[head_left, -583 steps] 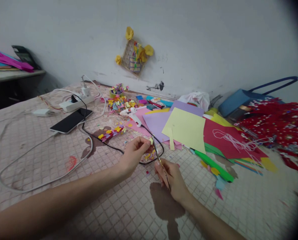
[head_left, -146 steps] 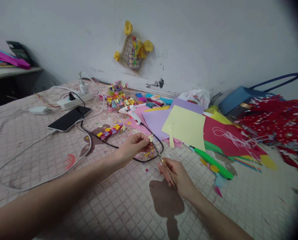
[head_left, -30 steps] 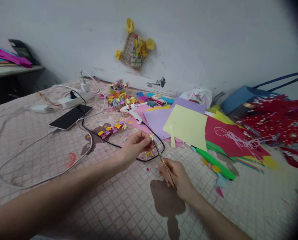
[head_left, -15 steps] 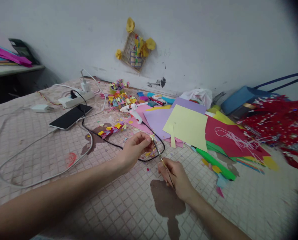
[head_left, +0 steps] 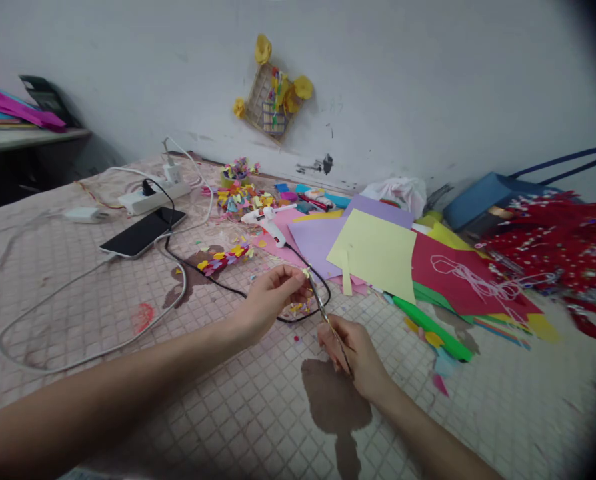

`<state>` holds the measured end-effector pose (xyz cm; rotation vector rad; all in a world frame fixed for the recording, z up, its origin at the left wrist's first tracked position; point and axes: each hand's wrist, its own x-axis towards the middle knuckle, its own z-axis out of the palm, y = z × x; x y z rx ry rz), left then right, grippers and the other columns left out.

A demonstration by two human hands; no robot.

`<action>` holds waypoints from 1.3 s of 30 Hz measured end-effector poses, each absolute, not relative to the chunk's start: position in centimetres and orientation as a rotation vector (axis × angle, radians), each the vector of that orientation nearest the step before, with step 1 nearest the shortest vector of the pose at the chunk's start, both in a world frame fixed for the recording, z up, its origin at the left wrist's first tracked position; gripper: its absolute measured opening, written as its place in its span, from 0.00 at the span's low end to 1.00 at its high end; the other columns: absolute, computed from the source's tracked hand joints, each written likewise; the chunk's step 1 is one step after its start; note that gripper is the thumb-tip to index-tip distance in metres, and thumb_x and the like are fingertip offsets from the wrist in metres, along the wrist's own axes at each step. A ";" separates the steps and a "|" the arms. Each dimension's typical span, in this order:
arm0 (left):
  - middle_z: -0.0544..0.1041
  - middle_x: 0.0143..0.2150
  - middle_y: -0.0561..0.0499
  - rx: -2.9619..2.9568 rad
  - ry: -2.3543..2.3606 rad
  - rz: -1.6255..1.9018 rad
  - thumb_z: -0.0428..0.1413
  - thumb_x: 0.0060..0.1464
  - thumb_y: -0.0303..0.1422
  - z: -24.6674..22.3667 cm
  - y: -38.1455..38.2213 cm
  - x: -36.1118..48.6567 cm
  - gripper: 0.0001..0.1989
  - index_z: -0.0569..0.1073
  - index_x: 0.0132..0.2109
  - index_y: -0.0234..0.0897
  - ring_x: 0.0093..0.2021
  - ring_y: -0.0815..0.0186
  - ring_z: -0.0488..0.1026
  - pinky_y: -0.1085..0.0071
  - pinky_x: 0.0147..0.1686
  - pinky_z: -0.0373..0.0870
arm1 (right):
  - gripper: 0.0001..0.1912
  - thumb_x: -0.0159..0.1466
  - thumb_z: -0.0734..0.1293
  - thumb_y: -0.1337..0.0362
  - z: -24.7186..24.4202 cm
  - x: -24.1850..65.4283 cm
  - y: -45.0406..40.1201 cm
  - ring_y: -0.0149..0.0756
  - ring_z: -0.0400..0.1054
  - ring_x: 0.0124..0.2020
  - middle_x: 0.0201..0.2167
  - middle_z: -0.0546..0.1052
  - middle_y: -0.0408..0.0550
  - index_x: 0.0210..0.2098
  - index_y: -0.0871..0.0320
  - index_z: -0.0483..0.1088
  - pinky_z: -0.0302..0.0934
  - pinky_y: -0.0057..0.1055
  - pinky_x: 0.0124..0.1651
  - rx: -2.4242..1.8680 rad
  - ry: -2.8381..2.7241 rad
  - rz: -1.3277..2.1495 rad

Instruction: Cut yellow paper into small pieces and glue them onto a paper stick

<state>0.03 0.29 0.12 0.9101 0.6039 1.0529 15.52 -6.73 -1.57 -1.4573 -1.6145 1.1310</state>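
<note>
Between the thumb and fingers of my left hand (head_left: 277, 297) is a small pale yellow paper piece (head_left: 307, 273). My right hand (head_left: 349, 350) is closed around a pair of slim metal scissors (head_left: 324, 312), seen nearly edge-on, with the tips at the paper piece. Both hands are above the quilted white cloth, near the middle. Just beyond them the black cord of a white glue gun (head_left: 271, 223) loops round some paper scraps (head_left: 301, 308). A pale yellow sheet (head_left: 375, 250) with a narrow strip (head_left: 347, 272) lies past my right hand.
A phone (head_left: 143, 232), power strip (head_left: 153, 196) and white cable lie left. A flower-covered strip (head_left: 223, 259) and a heap of paper cutouts (head_left: 243, 199) are behind. Coloured sheets, white string (head_left: 478, 281), a green roll (head_left: 433, 328) and a blue bag (head_left: 498, 193) are right.
The scissors have shifted slightly in my right hand beside the paper piece. My left hand keeps its pinch, and the rest looks the same apart from a small camera shift.
</note>
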 end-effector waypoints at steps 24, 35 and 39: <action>0.72 0.28 0.52 1.119 0.555 0.912 0.56 0.51 0.34 0.1 1.5 -0.9 0.08 0.66 0.31 0.33 0.28 0.73 0.70 0.73 0.33 0.65 | 0.23 0.61 0.55 0.47 -0.5 15.9 -6.8 0.25 0.50 0.15 0.12 0.56 0.36 0.20 0.58 0.57 0.44 0.23 0.18 -1.477 -1.660 1.126; 0.73 0.27 0.52 1.160 0.589 0.928 0.56 0.50 0.33 0.4 1.7 -1.0 0.08 0.66 0.31 0.32 0.28 0.73 0.70 0.74 0.33 0.66 | 0.22 0.61 0.56 0.48 -0.6 15.9 -6.6 0.24 0.50 0.15 0.13 0.55 0.36 0.19 0.58 0.55 0.45 0.23 0.17 -1.488 -1.630 1.119; 0.73 0.28 0.52 1.175 0.611 0.898 0.56 0.49 0.33 0.5 1.9 -1.3 0.08 0.67 0.31 0.32 0.29 0.72 0.71 0.74 0.33 0.66 | 0.22 0.61 0.56 0.48 -0.4 15.9 -6.7 0.24 0.50 0.15 0.13 0.55 0.36 0.19 0.57 0.55 0.44 0.22 0.17 -1.493 -1.643 1.112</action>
